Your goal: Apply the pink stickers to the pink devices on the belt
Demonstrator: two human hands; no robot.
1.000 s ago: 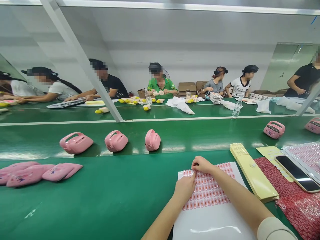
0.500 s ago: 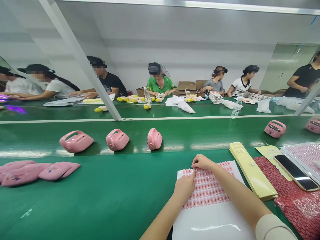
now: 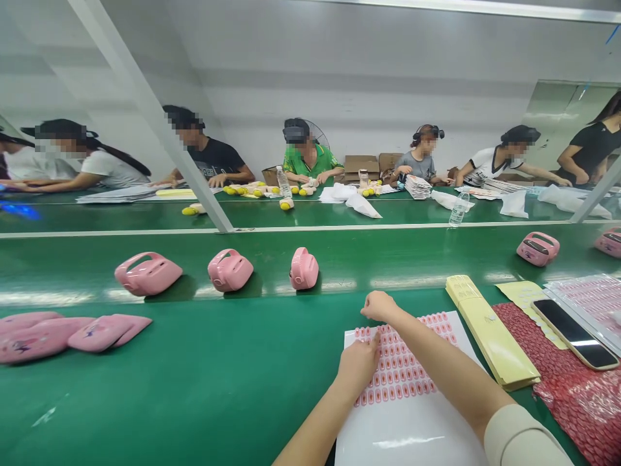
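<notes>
A white sheet (image 3: 412, 421) with rows of small pink stickers (image 3: 405, 372) lies on the green table in front of me. My left hand (image 3: 358, 364) presses flat on the sheet's upper left part, fingers together. My right hand (image 3: 379, 306) is lifted just beyond the sheet's top edge, fingers pinched together; what they hold, if anything, is too small to make out. The nearest pink plastic shell (image 3: 303, 268) sits on the conveyor belt just beyond my right hand.
Two more pink shells (image 3: 229, 269) (image 3: 147, 274) ride the belt to the left, another (image 3: 537, 248) to the right. Flat pink panels (image 3: 72, 330) lie at my left. Yellow strips (image 3: 490, 330), a phone (image 3: 575, 333) and red sticker sheets (image 3: 577, 395) lie at my right. Several people work across the line.
My right hand has lifted off the sticker sheet and moved up and left past its top edge. The pink shells on the belt have drifted slightly right.
</notes>
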